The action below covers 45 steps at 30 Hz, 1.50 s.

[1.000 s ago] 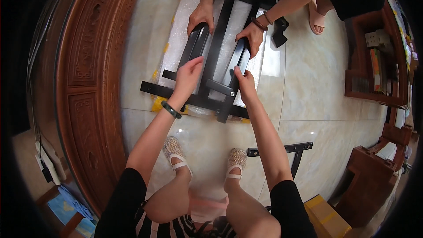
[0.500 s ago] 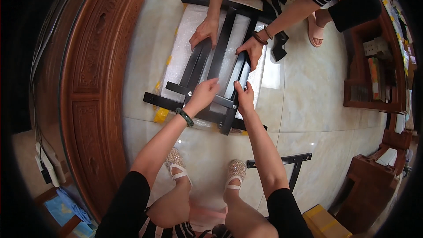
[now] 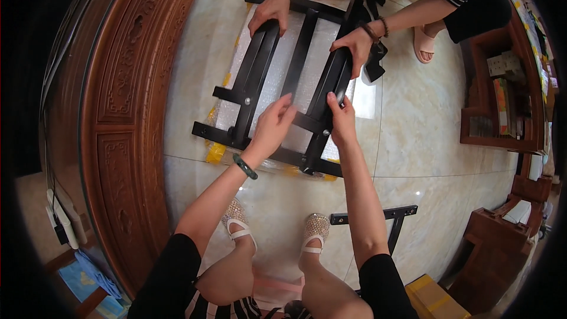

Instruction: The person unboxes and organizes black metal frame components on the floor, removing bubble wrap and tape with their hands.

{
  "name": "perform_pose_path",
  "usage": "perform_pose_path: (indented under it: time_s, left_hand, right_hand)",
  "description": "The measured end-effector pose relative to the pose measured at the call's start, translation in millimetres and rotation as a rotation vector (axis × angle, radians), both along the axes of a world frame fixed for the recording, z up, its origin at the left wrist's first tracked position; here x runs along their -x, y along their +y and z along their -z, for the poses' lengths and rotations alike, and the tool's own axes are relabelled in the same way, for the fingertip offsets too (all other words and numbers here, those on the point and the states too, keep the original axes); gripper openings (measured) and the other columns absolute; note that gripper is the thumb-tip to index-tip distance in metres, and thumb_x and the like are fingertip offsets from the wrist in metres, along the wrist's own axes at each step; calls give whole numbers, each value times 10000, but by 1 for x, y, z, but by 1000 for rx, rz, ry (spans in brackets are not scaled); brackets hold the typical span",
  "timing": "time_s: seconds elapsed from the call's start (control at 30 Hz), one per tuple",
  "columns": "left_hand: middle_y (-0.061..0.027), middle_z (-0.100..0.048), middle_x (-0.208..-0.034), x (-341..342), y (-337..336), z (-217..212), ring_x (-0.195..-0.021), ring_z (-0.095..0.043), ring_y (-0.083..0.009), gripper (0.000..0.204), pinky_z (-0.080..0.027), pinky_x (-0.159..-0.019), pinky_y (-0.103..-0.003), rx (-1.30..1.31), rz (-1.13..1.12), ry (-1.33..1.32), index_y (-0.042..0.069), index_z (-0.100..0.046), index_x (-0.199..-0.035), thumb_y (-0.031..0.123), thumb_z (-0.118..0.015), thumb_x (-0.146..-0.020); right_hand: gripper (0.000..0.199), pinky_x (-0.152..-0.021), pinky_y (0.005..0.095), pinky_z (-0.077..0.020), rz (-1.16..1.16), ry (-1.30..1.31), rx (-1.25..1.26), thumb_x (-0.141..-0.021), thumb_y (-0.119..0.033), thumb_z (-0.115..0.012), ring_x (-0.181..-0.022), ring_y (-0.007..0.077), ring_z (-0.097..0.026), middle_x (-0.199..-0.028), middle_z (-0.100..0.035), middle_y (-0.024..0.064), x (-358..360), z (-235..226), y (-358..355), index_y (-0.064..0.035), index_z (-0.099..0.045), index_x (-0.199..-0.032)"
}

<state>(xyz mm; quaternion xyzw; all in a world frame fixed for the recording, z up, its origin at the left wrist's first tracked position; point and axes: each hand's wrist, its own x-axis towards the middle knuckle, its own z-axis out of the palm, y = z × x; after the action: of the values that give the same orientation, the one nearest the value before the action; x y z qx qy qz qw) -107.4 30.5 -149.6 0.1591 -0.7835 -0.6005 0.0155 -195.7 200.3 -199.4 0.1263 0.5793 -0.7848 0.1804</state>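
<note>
Left hand [image 3: 273,124] and right hand [image 3: 341,119], both loosely open, rest on black slatted metal frame [image 3: 260,77]; another person's hands hold its far end.

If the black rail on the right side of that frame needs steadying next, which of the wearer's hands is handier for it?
Probably the right. The right hand already rests its fingers on that right rail of the black frame, while the left hand sits over the middle crossbar, farther away.

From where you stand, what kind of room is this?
Probably a living room at home: a polished marble-look tiled floor, a carved dark-wood cabinet and wooden shelves of small items. Both people kneel in sandals over a black frame.
</note>
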Motion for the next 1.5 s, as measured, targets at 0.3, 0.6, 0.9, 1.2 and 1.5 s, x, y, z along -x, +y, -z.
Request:
perform_pose_path:
  time_s: [0.3,0.6,0.9,1.2,1.5]
  left_hand:
    - [-98,-607,-1148,-53,-12,-11,-1061,-590,-158,263,-454,-882,-256,-194,-219,147,-13,-565,-1194,83,-469,-969]
    - [-109,-595,-1197,-71,-30,-3,-1085,-577,-171,310,-457,-911,-266,-290,-316,101,-14,-532,-1234,168,-435,-1003]
    - [-109,-594,-1200,-73,-42,-3,-1081,-576,-165,315,-458,-923,-274,-299,-354,91,-8,-530,-1230,192,-437,-1005]
    - [-82,-615,-1151,-72,-45,9,-1027,-587,-147,281,-464,-865,-256,-349,-403,85,-13,-567,-1190,156,-453,-996]
    - [-83,-615,-1157,-73,-48,12,-1026,-589,-149,276,-465,-856,-255,-332,-412,67,-10,-565,-1196,143,-456,-992]
  right_hand:
    - [405,-760,243,-467,-68,113,-92,-868,-227,-672,-835,118,-583,-966,-629,74,35,-12,9,34,-538,-1147]
    - [534,-776,278,-472,-70,50,-262,-797,-253,-728,-835,186,-599,-985,-628,126,43,30,0,67,-510,-1164]
    - [484,-785,293,-483,-138,105,-324,-809,-165,-707,-877,180,-602,-1027,-631,123,24,49,-15,47,-501,-1192]
    - [524,-879,292,-451,-299,-6,-98,-851,-180,-675,-994,185,-575,-1142,-599,118,40,62,18,39,-446,-1269]
    - [785,-899,426,-447,-226,104,-1067,-708,-458,-757,-1026,421,-561,-1101,-559,322,27,39,-9,129,-465,-1141]
